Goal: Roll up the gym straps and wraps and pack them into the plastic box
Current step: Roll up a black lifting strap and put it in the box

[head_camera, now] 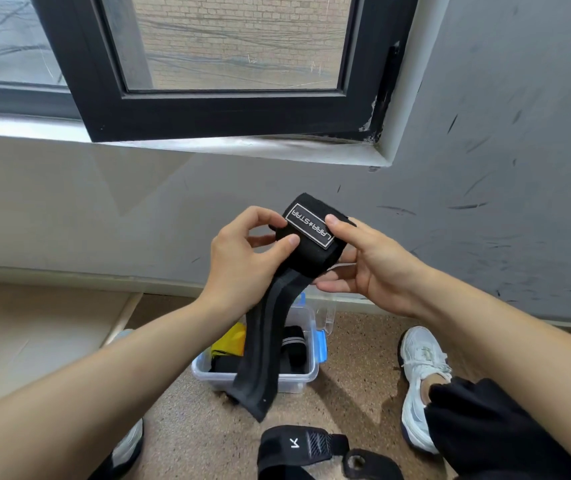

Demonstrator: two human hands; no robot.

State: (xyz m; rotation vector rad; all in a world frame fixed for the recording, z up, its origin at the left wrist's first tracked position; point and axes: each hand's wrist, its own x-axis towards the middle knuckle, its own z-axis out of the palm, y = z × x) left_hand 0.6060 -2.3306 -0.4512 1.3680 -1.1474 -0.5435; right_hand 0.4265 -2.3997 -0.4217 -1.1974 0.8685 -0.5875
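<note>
A: Surroundings?
B: On the floor, the plastic box [299,377] with a yellow band [230,341] and a rolled wrap [292,348] inside; nearer, a floor strap [297,448]; a white shoe [419,375] to the right.
A: Target?
B: Mid-air above the box, the black wrap [308,237]. The left hand [242,258] and right hand [370,268] both pinch its rolled end. Its long tail hangs down-left, hiding part of the box.

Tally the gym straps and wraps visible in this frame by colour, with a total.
Black: 3, the wrap gripped by the left hand and right hand, a striped roll in the plastic box, a strap on the floor.
Yellow: 1, a piece in the box.
Total: 4 told apart; other dark fabric in the box is unclear.
</note>
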